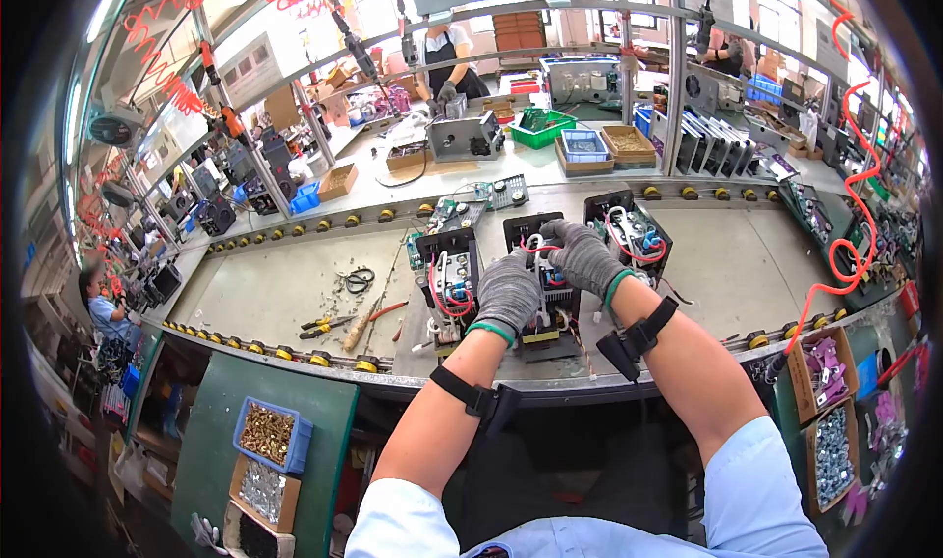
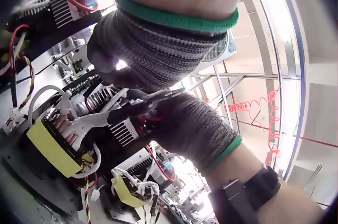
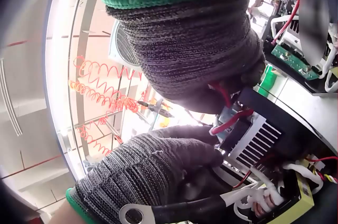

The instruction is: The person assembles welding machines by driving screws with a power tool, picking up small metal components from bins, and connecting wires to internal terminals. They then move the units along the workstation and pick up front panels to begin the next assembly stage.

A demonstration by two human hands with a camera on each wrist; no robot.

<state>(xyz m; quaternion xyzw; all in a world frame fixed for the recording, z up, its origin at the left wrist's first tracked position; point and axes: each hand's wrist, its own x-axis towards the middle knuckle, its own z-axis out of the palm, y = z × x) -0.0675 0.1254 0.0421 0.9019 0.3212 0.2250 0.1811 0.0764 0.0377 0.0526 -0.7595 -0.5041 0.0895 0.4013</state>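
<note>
A black open-topped electronics unit with a finned heatsink and a yellow-taped transformer (image 1: pixel 546 293) is seen on the grey workbench (image 1: pixel 275 283), between two similar units (image 1: pixel 447 278). The left hand (image 1: pixel 508 293), in a grey knit glove, is laid on the unit's near-left part; a thick black cable with a ring terminal (image 3: pixel 174 212) is gripped in its curled fingers. A red wire (image 3: pixel 228 121) is pinched at the unit's far end by the right hand (image 1: pixel 582 255). Scissors (image 1: pixel 358 280) and pliers (image 1: pixel 324 326) are set well apart to the left.
</note>
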